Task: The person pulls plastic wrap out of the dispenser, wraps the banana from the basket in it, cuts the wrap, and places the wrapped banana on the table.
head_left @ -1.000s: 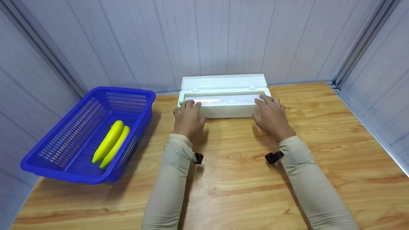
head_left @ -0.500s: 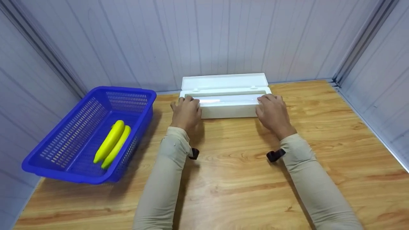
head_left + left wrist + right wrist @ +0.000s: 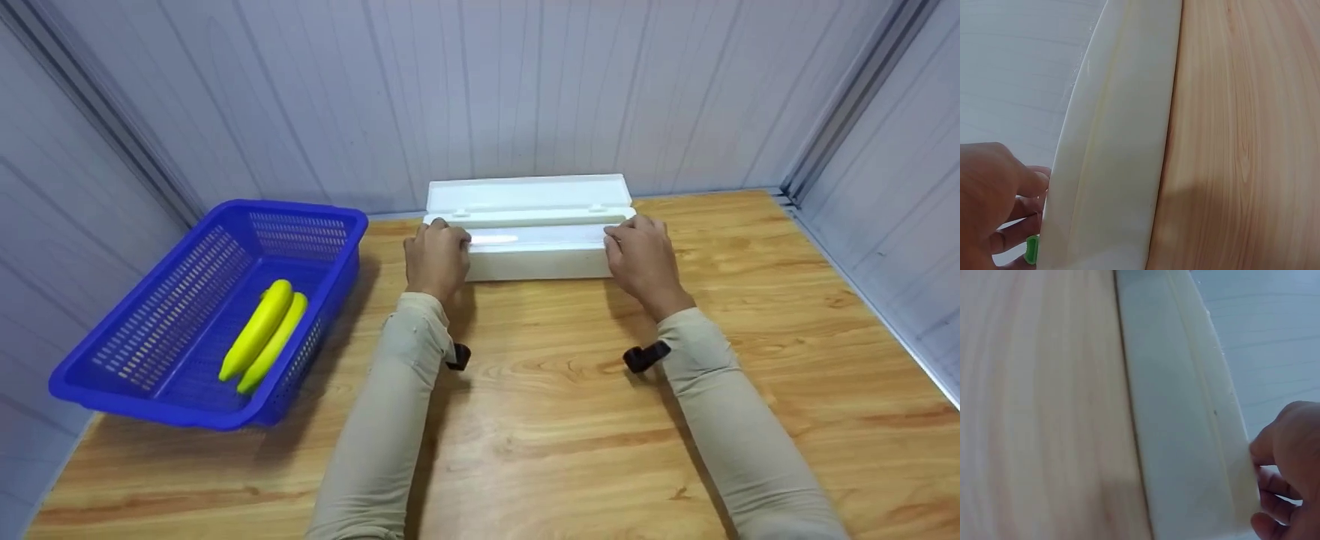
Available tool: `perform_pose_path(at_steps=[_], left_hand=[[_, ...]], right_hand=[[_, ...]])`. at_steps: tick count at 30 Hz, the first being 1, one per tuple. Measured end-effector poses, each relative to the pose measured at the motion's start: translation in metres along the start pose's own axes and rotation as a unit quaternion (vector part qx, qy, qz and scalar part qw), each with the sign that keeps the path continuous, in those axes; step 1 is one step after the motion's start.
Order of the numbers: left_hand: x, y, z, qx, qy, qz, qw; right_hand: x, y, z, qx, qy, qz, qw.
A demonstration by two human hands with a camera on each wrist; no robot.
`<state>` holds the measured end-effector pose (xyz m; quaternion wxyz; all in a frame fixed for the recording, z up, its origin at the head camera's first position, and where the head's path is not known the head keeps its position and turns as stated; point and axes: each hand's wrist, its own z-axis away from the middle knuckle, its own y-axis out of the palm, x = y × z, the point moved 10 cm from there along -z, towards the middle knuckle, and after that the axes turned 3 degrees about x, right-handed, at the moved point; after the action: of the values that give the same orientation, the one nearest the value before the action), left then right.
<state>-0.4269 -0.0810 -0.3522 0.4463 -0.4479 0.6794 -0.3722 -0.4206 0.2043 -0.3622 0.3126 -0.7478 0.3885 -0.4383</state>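
A long white cling film dispenser box (image 3: pixel 536 265) lies on the table against the back wall, its lid (image 3: pixel 529 193) raised. Shiny clear cling film (image 3: pixel 551 236) shows in its opening. At the box's left end my left hand (image 3: pixel 436 259) pinches the film's edge between thumb and fingers. My right hand (image 3: pixel 645 261) does likewise at the right end. The left wrist view has the fingers of my left hand (image 3: pixel 999 208) at the box's top edge, beside a small green piece (image 3: pixel 1031 249). In the right wrist view, my right hand (image 3: pixel 1286 467) bends over the box's corner.
A blue perforated basket (image 3: pixel 105 409) stands on the left of the wooden table (image 3: pixel 540 435), with two yellow bananas (image 3: pixel 259 330) inside. Pale panel walls (image 3: pixel 510 90) enclose the back and sides. A dark wrist mount (image 3: pixel 646 356) sits on each sleeve.
Both hands' fingers have drawn in from a spread pose to a pinch at the box's top edge. The left hand has come over the green piece. Basket and bananas stay put.
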Motion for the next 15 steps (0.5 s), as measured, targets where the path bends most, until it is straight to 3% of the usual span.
perform_pose_path(at_steps=[5,15], left_hand=[[-0.001,0.002,0.000,-0.005,-0.006,0.006,1.0000],[-0.009,-0.008,0.002,-0.051,0.013,0.031,0.9981]], right_hand=[[-0.008,-0.001,-0.001,0.021,0.042,-0.004,0.9989],[-0.008,-0.005,0.001,0.019,0.031,-0.022,0.9991]])
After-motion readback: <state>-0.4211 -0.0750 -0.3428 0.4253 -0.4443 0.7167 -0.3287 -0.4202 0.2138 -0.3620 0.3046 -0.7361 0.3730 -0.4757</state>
